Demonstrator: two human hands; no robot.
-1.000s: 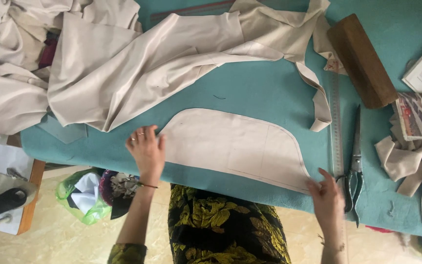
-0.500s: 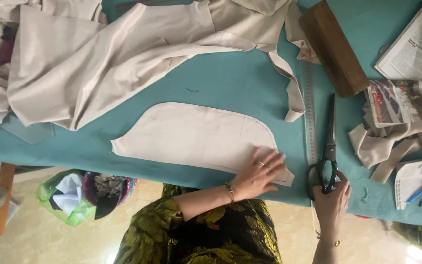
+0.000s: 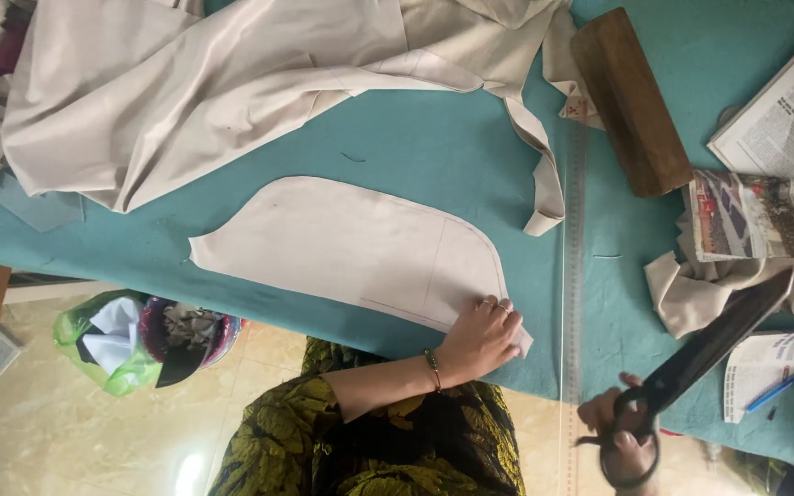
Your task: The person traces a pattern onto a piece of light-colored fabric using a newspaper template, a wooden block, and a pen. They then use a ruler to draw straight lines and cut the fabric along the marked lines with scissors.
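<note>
Cut fabric piece [image 3: 351, 243], beige, one long side curved, lies flat on the teal table [image 3: 415, 138] close to its near edge, roughly at the middle of that edge. Faint drawn lines show toward its right end.

Left hand [image 3: 482, 338] rests palm down on the piece's near right corner, fingers spread and flat, gripping nothing. A ring shows on one finger and a beaded bracelet on the wrist.

Right hand [image 3: 625, 430] is at the near edge of the table, to the right of the left hand and apart from it. Fingers are threaded through the handles of large black scissors [image 3: 691, 367] and closed on them. The blades are together and point up and right, lifted over the table, with the tip near a crumpled beige scrap [image 3: 691, 294].

Clear ruler [image 3: 573, 276] lies between the two hands, running from the near edge toward the far edge, just beside the piece's right end.

Far side: loose beige cloth [image 3: 213, 83] is heaped across the far left and middle, with a narrow strip trailing down toward the ruler. Brown wooden block [image 3: 629, 96] sits far right of centre. Newspapers [image 3: 774, 129] lie along the right edge.

Below the near edge, on the floor at left, a green bag [image 3: 107, 344] holds scraps.
</note>
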